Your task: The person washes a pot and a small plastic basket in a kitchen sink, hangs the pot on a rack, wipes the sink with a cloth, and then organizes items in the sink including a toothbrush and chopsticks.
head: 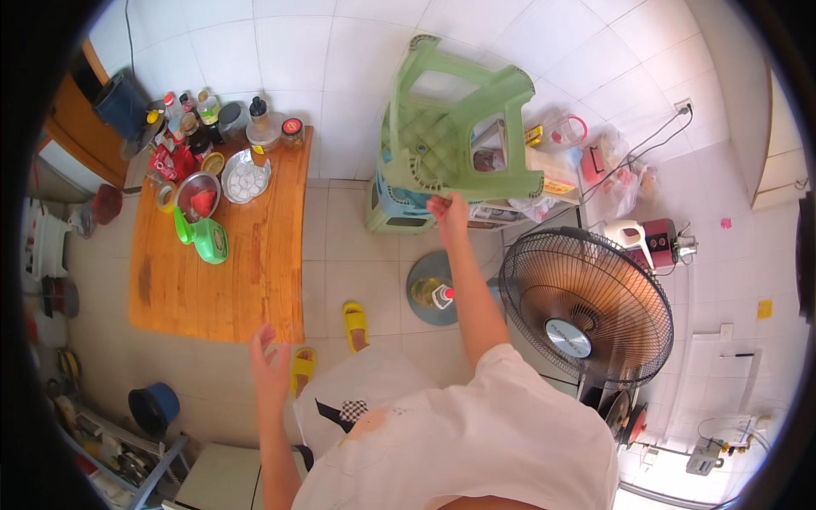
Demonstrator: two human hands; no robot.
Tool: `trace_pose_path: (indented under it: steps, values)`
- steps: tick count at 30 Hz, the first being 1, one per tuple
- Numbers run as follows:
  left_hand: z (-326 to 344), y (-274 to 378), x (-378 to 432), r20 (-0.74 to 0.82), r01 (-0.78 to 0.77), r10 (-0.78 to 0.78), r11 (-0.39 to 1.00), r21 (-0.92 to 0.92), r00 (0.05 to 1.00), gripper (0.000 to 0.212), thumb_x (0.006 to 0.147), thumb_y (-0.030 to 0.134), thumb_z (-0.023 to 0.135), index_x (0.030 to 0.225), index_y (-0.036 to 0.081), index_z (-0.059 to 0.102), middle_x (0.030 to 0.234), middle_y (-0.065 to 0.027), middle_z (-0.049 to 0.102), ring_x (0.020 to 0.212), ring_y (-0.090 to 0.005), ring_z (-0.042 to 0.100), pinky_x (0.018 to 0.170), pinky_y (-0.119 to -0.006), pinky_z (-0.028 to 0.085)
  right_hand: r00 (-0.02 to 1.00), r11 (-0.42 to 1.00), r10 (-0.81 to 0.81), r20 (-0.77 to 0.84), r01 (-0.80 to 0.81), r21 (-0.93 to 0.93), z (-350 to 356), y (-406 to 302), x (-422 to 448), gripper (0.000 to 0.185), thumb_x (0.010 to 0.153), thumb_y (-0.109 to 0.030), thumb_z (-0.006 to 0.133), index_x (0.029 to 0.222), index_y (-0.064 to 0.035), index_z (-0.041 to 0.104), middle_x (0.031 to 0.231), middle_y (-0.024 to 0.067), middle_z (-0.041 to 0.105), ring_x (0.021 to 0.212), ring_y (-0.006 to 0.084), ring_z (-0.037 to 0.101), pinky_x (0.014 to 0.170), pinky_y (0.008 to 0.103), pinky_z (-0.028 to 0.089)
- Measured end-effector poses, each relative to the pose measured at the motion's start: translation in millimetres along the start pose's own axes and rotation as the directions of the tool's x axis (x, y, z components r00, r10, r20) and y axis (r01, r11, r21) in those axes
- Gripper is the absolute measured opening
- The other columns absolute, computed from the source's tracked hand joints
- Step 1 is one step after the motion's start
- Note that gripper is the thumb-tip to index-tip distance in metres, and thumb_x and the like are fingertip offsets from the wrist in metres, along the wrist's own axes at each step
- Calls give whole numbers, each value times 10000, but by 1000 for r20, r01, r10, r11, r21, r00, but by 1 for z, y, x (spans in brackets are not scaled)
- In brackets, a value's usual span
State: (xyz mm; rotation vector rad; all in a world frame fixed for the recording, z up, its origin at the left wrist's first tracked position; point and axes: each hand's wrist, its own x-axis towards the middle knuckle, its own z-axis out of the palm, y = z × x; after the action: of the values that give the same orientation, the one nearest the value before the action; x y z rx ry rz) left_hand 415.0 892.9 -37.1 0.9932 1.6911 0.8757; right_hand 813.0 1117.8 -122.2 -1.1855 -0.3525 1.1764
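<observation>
A light green plastic stool [510, 95] is turned so its underside and leg ends face me. It is at a stack of plastic stools [395, 217] against the tiled wall. My right hand [450, 215] reaches forward, its fingers curled at the stool's near leg end. My left hand [270, 366] holds nothing, fingers apart, by the near right corner of the wooden table [255, 299]. On that table stand a green plastic bottle [209, 241], a metal bowl [182, 191] with something red inside, and a foil-like tray [245, 177].
Several jars and bottles [233, 121] line the table's back. An electric fan [586, 309] stands close to my right arm. A bottle of yellowish liquid [426, 292] rests on a round grey base [421, 264]. A cable [612, 169] hangs behind the fan. A blue bucket [159, 405] sits on the floor.
</observation>
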Motion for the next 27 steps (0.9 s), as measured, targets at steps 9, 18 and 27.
trace_pose_path:
  steps: [9,18,27]
  values:
    - [33,0,-12,74,37,-38,999,16,997,363,847,84,588,1197,25,509,1195,-96,529,1108,-201,512,895,-339,461,1000,1000,20,-20,-20,-13,-17,6,57,272,888,-182,448,996,57,523,818,167,612,711,274,642,616,368,560]
    - [52,-16,-13,125,70,-69,998,0,990,334,855,65,583,1181,32,519,1146,-83,535,1063,-180,522,852,-313,478,896,861,435,-90,-443,-249,-51,57,66,820,877,-605,428,1315,78,307,1204,258,509,988,357,608,795,478,537]
    - [56,-48,-28,109,145,-142,989,-21,984,330,859,76,580,1181,60,510,1136,-72,530,1049,-178,529,853,-325,472,694,695,719,-46,-718,41,-82,121,116,944,713,-755,535,1125,91,466,884,122,632,631,151,596,568,261,535]
